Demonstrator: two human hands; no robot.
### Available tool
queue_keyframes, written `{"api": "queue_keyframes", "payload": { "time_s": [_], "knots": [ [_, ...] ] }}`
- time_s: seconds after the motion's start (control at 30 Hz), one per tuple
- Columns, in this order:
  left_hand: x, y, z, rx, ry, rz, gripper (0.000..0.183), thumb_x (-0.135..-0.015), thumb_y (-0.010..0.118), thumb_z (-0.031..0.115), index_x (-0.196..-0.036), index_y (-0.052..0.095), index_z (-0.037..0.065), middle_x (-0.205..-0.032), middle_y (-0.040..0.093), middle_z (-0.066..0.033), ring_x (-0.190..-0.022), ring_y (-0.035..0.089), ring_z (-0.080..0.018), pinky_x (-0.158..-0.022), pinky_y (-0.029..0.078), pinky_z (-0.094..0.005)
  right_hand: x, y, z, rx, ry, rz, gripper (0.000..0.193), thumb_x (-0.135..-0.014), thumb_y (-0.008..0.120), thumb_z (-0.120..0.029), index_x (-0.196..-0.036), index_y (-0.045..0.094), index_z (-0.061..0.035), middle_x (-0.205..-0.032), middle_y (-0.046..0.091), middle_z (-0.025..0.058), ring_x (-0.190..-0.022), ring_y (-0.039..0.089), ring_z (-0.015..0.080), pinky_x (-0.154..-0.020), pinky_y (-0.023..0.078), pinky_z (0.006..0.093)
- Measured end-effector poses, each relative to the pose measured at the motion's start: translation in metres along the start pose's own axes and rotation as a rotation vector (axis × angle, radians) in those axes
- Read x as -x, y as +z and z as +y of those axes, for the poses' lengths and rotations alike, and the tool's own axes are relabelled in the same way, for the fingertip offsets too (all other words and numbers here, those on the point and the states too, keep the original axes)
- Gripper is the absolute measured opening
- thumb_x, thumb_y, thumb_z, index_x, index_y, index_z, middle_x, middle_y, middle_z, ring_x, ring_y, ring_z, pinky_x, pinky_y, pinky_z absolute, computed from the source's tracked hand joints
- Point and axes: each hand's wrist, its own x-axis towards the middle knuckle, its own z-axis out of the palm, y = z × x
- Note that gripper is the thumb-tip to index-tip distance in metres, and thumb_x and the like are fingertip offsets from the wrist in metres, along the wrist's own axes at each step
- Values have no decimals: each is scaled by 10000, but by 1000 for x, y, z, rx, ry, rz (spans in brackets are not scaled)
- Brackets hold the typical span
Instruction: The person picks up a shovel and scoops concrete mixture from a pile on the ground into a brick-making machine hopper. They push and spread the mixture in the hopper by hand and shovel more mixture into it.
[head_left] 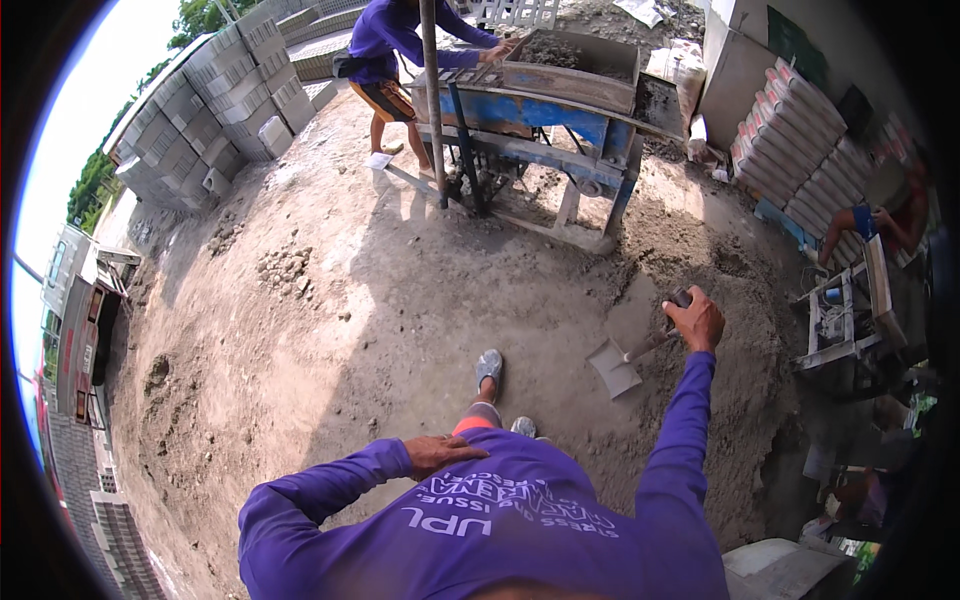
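My right hand (697, 321) is closed round the dark grip at the top of a shovel (612, 368). The shovel's pale, flat blade points down at the ground, just right of my feet, and its shaft is seen foreshortened. Lying against the front of my purple shirt near the waist, my left hand (443, 455) has its fingers stretched out and holds nothing. Damp grey sand or mix (690, 255) covers the ground beyond and right of the shovel.
A blue block-making machine (540, 103) stands ahead; a co-worker in purple (385, 35) touches its hopper. Concrete blocks (215, 100) are stacked at far left, sacks (785, 130) at right. A person sits by a wooden frame (845, 315). A vehicle (80, 330) stands left.
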Motion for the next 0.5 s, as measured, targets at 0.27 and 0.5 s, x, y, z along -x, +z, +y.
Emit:
{"api": "queue_keyframes", "payload": {
  "time_s": [0.27, 0.5],
  "knots": [
    [3, 1, -3, 33, 22, 16, 812, -770, 658, 196, -1471, 247, 218, -1320, 431, -200, -1203, 464, -428, -1034, 391, -481, -1, 4, 4, 15, -1, 14, 423, -713, 704, -457, -932, 619, -105, -849, 667, 121, -795, 655, 331, -668, 503, 477],
    [4, 7, -10, 20, 35, 38, 781, -791, 636, 219, -1470, 250, 216, -1324, 430, -199, -1206, 460, -431, -1035, 389, -488, 1, 3, 1, 34, 10, -13, 429, -717, 702, -460, -942, 616, -105, -859, 666, 124, -800, 655, 333, -681, 514, 477]
  ]
}}
